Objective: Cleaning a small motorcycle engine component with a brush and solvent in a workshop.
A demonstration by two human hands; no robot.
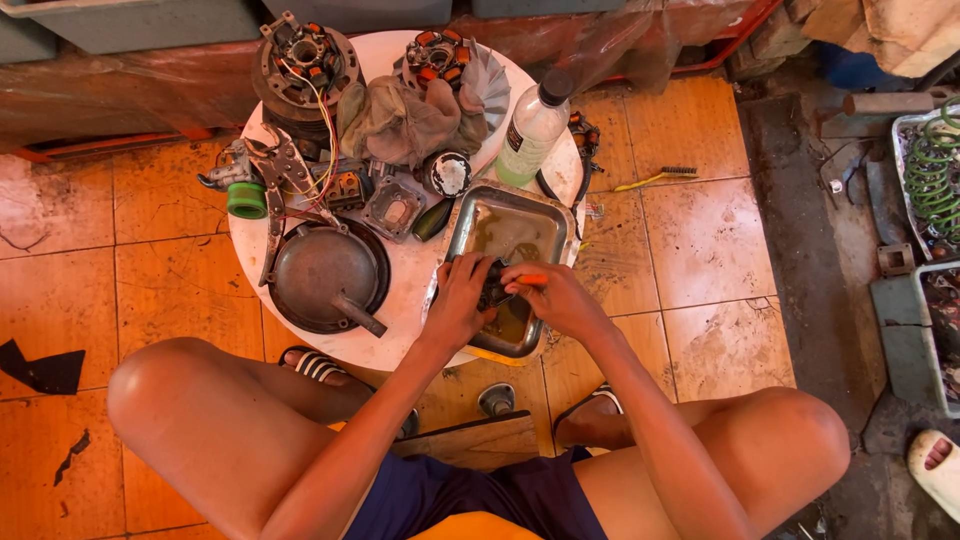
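Left hand [462, 300]: forearm runs up from the lap, wrist bent, fingers curled tight around a small dark metal part [492, 285]. Right hand [556, 298]: forearm comes in from the other knee, fingers pinched on an orange-handled tool [531, 280] whose handle points away from the part; its tip meets the part between the two hands. The tool's working end is hidden, kind cannot be told.

Both hands hover over the near end of a rectangular metal tray [470, 212]. Tray holds a shallow brownish liquid; the part sits just above it, within the tray's rim.

Beyond the grip: clear plastic bottle [532, 128] with dark cap, upright, just past the tray's far corner. Left of the grip: a dark round cover [325, 272] with a stub shaft, lying flat. Farther away, a crumpled rag [395, 122] on the round white table [412, 268].
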